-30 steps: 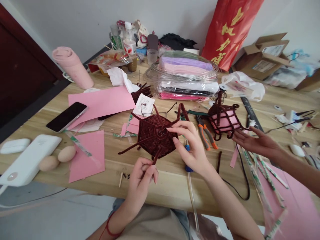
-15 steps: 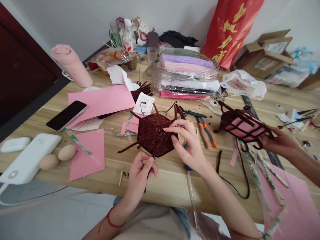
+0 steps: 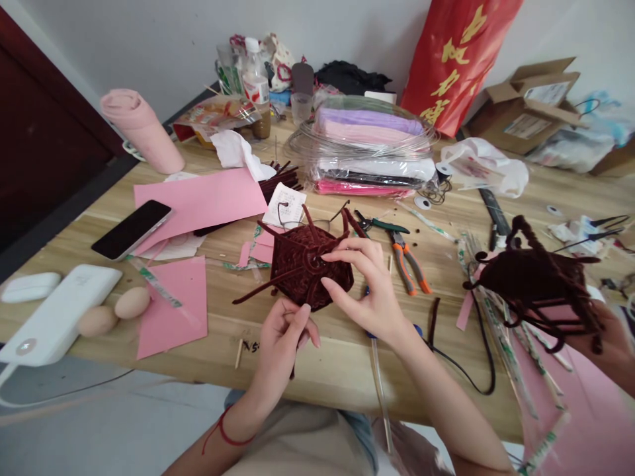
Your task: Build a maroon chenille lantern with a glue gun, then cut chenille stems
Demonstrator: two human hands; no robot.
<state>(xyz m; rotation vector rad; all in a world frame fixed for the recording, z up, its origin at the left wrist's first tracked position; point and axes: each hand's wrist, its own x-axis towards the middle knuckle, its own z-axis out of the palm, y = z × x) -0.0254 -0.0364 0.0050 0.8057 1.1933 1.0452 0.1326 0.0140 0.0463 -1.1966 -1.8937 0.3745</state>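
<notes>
A dark brown hexagonal piece [image 3: 292,254] of coiled pipe cleaners, with several loose pipe-cleaner ends sticking out, is in front of me. My left hand [image 3: 285,334] pinches a pipe cleaner at its near edge, between thumb and fingers; the tail hangs below. Over the piece's right side reaches my right hand [image 3: 364,284], its index fingertip at the central coil and its thumb apart from it. At the right, another person's hand [image 3: 608,344] holds a dark brown pipe-cleaner lantern [image 3: 536,284], tilted on its side.
Pliers with orange handles [image 3: 409,264] lie right of the piece. Left are a phone [image 3: 131,230], two eggs [image 3: 132,302], a white power bank [image 3: 64,314] and pink sheets [image 3: 173,307]. Bagged pipe cleaners [image 3: 372,145] with coiled wire stand behind. Green-white strips [image 3: 510,350] lie front right.
My right thumb has moved left across the piece towards the central coil. My left hand keeps its pinch, shifting slightly. The other person's hand has moved right and turned the lantern.
</notes>
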